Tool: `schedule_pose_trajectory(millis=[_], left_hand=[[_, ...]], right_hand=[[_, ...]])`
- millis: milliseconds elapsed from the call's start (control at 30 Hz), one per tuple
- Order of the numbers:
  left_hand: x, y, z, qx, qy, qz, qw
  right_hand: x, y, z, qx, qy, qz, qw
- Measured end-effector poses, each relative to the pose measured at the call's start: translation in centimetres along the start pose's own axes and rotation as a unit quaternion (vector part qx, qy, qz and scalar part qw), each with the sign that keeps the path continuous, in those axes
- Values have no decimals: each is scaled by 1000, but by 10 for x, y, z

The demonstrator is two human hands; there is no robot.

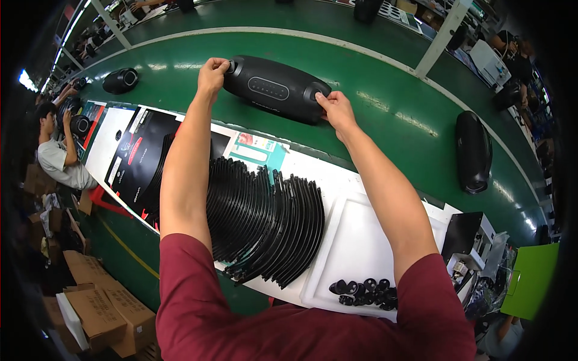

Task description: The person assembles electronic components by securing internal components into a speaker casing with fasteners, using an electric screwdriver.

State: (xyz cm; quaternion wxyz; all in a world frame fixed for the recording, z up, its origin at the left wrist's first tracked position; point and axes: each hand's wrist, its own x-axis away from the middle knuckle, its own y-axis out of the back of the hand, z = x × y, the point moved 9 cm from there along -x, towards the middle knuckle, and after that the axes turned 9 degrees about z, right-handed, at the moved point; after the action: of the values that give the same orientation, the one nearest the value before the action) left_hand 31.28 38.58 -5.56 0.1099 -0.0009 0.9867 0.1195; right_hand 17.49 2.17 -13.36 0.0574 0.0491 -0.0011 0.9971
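A black barrel-shaped portable speaker with an oval button panel lies across the green conveyor belt in front of me. My left hand pinches its left end, fingers closed at the round end fitting. At the other end, my right hand grips with the thumb on top beside a round fitting; its remaining fingers are partly hidden. Whether the speaker touches the belt or is slightly lifted, I cannot tell. Below my arms, many curved black strips lie side by side on the white worktable.
A white tray at right holds several small black round parts. More speakers sit on the belt at far left and right. A co-worker works at left. Black printed sheets cover the left table; cardboard boxes stand lower left.
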Motion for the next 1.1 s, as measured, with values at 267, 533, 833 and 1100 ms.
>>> schedule_pose_trajectory(millis=[267,533,833,1100], left_hand=[[-2,-26,-9,-12,-28,71,997],[3,-44,35,134,238,127,954],[7,-42,47,46,277,223,934],[40,-93,27,125,167,104,972]], right_hand=[[1,12,-1,1,-7,15,1000],[6,22,-5,-4,-33,41,999],[8,28,-5,12,-8,25,1000],[24,63,-15,100,15,-96,990]])
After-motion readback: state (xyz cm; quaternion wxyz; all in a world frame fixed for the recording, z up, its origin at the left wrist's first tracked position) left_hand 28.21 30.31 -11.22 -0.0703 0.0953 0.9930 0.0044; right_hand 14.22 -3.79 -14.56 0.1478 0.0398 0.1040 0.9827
